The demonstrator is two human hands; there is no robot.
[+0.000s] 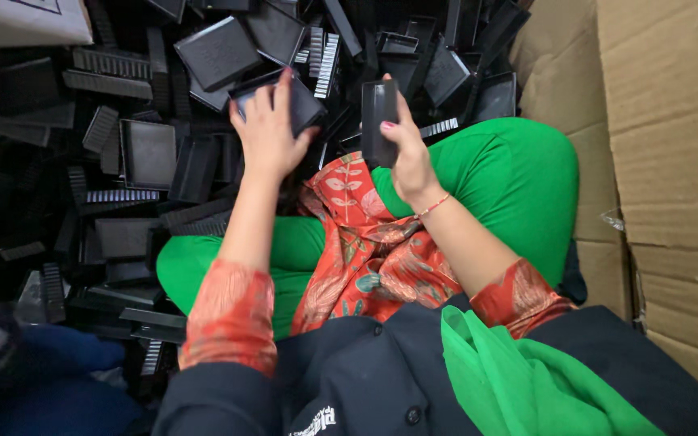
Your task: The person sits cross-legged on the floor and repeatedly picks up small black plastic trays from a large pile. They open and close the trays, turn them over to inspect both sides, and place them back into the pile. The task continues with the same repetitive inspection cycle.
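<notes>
Black plastic parts are heaping far-left of my lap; my left hand (pixel 267 133) is gripping a square tray (pixel 280 101), my right hand (pixel 405 149) clutching a narrow cover (pixel 379 121). Loose stacking could be toppling the pile (pixel 139 153).

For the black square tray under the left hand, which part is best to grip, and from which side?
Probably its near raised rim, coming from above. The black square tray lies tilted on the pile of black plastic parts, and the left hand already covers its top, so fingers over the edge and thumb beneath should hold it.
</notes>
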